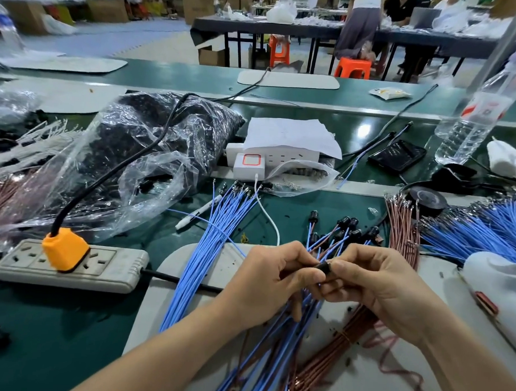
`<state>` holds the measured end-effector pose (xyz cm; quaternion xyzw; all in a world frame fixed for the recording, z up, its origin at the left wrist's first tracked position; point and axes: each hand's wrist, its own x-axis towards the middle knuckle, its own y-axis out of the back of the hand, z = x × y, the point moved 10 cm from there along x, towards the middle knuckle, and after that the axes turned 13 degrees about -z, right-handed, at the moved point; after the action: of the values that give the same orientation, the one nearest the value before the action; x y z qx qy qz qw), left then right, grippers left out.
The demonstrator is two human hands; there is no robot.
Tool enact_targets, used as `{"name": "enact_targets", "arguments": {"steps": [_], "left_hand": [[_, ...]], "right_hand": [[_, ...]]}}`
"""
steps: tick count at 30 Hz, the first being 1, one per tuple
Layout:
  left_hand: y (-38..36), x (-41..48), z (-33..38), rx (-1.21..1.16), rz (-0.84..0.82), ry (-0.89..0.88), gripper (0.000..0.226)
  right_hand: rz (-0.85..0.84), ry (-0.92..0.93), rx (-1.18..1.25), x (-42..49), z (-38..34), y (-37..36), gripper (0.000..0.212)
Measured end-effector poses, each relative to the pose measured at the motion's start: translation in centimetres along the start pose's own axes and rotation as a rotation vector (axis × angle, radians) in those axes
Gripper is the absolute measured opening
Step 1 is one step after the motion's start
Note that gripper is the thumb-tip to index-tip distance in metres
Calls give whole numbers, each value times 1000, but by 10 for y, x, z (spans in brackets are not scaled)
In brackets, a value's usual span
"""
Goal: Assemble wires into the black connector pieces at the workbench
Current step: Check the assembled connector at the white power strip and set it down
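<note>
Well, surface (71,320): you worked at a dark green bench, and your forearms reached over its near edge.
Plastic bag (153,150): a clear bag full of small black parts lay crumpled at your far left, with a black cable draped over it.
Grey mat (172,280): it lay on the surface directly beneath your hands.
Blue wires (208,252): a long loose bundle ran from the far side of the mat towards you, passing under your left hand.
Power strip (70,265): it sat left of the mat, with an orange plug (64,248) seated in it.
Brown wires (404,229): a bundle lay to the right of your hands, its terminal ends pointing away from you.
Water bottle (473,121): it stood at the far right, appearing tilted in the wide view.
Left hand (271,280): your fingers were curled, thumb and forefinger pinching one end of the connector.
Right hand (385,287): your fingers were curled too, gripping the other end.
Finished pieces (343,227): several black connectors with wires fitted lay just beyond your hands.
Black connector piece (324,268): it was held above the mat, between both thumbs, with blue and brown wires beside it.
</note>
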<state>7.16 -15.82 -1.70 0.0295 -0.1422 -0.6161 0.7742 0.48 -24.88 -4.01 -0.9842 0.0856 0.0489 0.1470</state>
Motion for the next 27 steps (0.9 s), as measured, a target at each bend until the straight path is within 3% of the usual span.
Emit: {"name": "enact_targets", "arguments": {"steps": [10,19,22,27], "left_hand": [[0,3,-6,51,-7,-19,22],[7,2,-3,174,41,24,3],[14,1,9,252,125,0,17],[5,0,27,475,99,-39,27]], "right_hand": [[14,-38,-38,3,5,4,11],[63,61,-131,3,-2,-2,22],[73,148,-142,-1,-16,1,24],[57,151,-150,-4,-21,6,25]]}}
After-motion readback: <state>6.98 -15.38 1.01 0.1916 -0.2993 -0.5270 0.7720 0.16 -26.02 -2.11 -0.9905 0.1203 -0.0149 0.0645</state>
